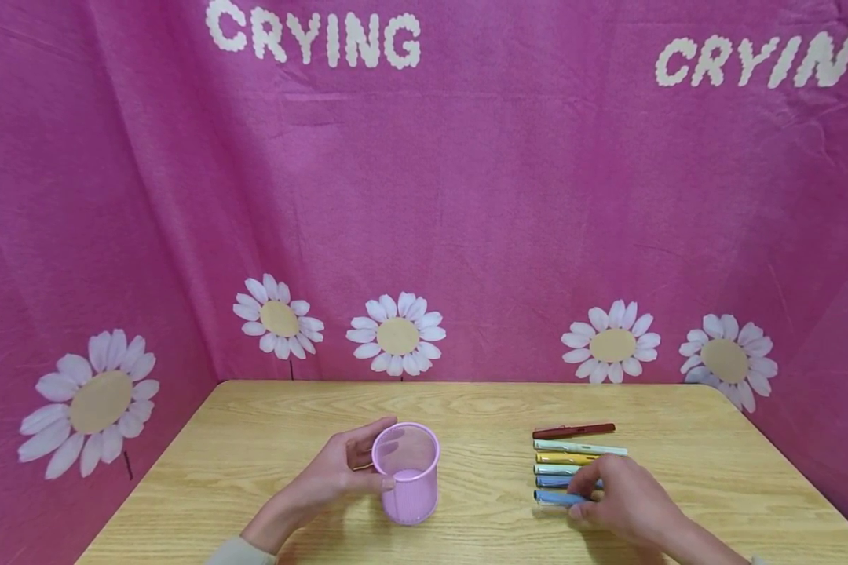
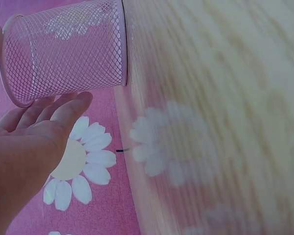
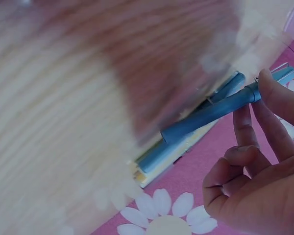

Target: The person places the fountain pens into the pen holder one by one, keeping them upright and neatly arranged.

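Note:
A pink mesh pen holder (image 1: 411,502) stands upright on the table, its round mouth facing up. My left hand (image 1: 332,471) holds it from the left, thumb at the near side and fingers round the far side. In the left wrist view the fingers (image 2: 63,112) lie along the mesh wall (image 2: 78,54). On the right, my right hand (image 1: 629,498) pinches the nearest blue pen (image 1: 557,498) between thumb and fingers. The right wrist view shows this pen (image 3: 210,116) slanting across another blue pen (image 3: 154,159), its clip end by the thumb.
Beyond the pinched pen lie a blue pen (image 1: 553,481), a pale green pen (image 1: 554,469), a yellow pen (image 1: 561,457), another pale green pen (image 1: 579,446) and a dark red pen (image 1: 574,431), roughly parallel. Pink cloth (image 1: 495,235) with daisies hangs around the wooden table (image 1: 480,416).

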`<act>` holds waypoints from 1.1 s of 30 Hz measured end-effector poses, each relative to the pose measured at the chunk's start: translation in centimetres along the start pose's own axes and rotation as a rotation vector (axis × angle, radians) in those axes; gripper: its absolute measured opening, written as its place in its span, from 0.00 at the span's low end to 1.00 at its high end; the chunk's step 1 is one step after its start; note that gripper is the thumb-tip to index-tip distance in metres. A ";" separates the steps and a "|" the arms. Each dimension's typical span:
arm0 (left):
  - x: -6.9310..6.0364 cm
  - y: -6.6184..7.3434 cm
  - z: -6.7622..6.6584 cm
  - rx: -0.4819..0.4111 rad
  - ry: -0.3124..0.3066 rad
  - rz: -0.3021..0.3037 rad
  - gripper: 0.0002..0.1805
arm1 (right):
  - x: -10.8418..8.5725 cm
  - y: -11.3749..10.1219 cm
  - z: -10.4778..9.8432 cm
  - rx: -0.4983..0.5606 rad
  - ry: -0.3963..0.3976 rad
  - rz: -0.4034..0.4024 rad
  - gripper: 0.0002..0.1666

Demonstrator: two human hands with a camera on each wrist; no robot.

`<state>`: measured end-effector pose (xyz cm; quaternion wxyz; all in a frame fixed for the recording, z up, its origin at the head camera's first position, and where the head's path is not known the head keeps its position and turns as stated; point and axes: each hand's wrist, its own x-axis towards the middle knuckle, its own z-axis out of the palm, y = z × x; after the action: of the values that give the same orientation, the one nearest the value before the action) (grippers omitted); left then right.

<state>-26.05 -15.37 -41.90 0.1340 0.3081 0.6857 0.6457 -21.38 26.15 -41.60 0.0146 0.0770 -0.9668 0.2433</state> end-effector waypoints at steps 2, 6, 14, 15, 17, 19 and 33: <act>0.0 0.0 0.0 0.005 0.002 0.002 0.48 | 0.0 -0.1 -0.3 0.006 0.024 -0.056 0.13; 0.1 0.1 0.0 0.006 0.004 0.006 0.49 | 0.2 -0.6 -1.1 0.029 0.032 -0.095 0.13; 0.1 0.2 0.0 0.001 -0.011 -0.004 0.49 | 0.6 -2.2 -2.6 0.206 0.007 -0.181 0.09; 0.1 0.3 0.0 0.001 -0.009 -0.004 0.49 | 0.7 -2.4 -2.8 0.224 0.008 -0.186 0.09; 0.1 0.3 0.0 -0.002 -0.006 -0.006 0.49 | 0.8 -2.9 -3.2 0.252 0.006 -0.190 0.09; 0.1 0.3 0.0 -0.007 -0.004 -0.007 0.49 | 0.9 -3.4 -3.5 0.281 0.001 -0.187 0.08; 0.2 0.1 0.0 -0.008 0.011 -0.013 0.47 | 1.8 -6.5 -4.6 0.510 -0.056 -0.205 0.11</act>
<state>-26.18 -15.31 -41.79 0.1355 0.2995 0.6858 0.6493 -22.23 22.41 -34.38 -0.0073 0.1820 -0.8617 0.4737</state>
